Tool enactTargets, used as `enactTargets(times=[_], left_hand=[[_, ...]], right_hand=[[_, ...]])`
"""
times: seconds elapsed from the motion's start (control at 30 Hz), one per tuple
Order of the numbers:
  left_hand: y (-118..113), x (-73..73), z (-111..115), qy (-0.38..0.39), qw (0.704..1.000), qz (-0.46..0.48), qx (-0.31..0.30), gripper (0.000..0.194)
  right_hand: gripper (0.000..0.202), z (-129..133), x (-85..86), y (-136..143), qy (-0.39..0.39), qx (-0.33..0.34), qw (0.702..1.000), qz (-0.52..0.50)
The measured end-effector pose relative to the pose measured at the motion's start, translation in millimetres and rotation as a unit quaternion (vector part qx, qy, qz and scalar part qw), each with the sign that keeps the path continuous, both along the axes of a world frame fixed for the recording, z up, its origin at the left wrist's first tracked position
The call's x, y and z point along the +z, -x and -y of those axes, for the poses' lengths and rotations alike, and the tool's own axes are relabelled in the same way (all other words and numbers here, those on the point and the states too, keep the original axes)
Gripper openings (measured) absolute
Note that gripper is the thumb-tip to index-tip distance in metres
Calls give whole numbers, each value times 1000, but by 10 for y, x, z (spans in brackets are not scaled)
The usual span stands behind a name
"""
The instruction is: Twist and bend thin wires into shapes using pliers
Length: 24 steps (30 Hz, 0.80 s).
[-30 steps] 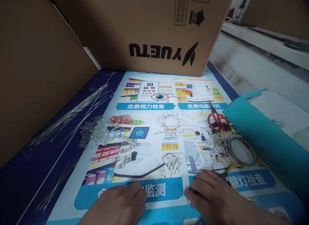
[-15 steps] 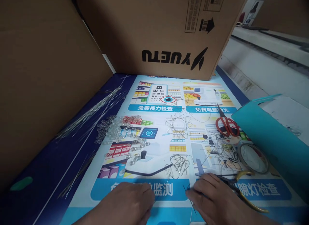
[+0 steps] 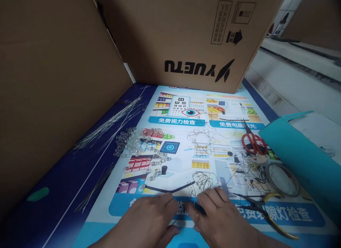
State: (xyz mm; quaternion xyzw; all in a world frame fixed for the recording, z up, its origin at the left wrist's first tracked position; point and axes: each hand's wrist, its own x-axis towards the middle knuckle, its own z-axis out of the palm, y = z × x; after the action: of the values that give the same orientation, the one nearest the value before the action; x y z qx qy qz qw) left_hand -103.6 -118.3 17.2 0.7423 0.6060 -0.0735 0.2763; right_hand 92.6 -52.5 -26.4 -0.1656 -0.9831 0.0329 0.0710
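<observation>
A large cardboard box (image 3: 181, 34) stands at the far side of the bench (image 3: 66, 180), and a printed sheet (image 3: 98, 219) is spread on it. At the right lies a teal box (image 3: 298, 152).

The two hands are low over the sheet, close to each other, with backs up. The left hand (image 3: 157, 216) comes from the lower left; its fingers are bent and directed to the right, with the thumb below them. The right hand (image 3: 218, 212) comes from the lower right, its fingers curled toward the left hand and its thumb stretched out. For both hands, I cannot tell whether the fingers are pressed together on something or apart, because the tips are partly hidden.

Just to the right of the right hand, the pliers (image 3: 257, 204) lie with their handles spread. Farther are red-handled scissors (image 3: 250, 135). The tangled thin wire (image 3: 204, 180) lies just beyond the right hand. Smallest are the clear beads (image 3: 133, 141), heaped beyond the left hand.
</observation>
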Motion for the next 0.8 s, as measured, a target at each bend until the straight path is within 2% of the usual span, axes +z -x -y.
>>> enactTargets(times=[0.13,0.2,0.33,0.6,0.7,0.8], left_hand=[[-79,-174,64,-71,996,-50,-38,17],[-100,-256,100,-103,988,-79,-86,20],[-120,-335,132,-142,981,-101,-85,22],[-70,-272,115,-115,988,-60,-87,17],[-43,-228,109,-102,987,-42,-113,15],[-33,-173,103,-75,982,-44,-170,11]], right_hand=[[35,-50,52,-12,49,-24,998,36],[37,-85,73,-24,72,-34,996,50],[33,-120,78,-37,119,-61,990,43],[33,-186,95,-68,173,-99,980,24],[34,-210,106,-68,178,-100,978,28],[32,-206,134,-60,170,-97,980,44]])
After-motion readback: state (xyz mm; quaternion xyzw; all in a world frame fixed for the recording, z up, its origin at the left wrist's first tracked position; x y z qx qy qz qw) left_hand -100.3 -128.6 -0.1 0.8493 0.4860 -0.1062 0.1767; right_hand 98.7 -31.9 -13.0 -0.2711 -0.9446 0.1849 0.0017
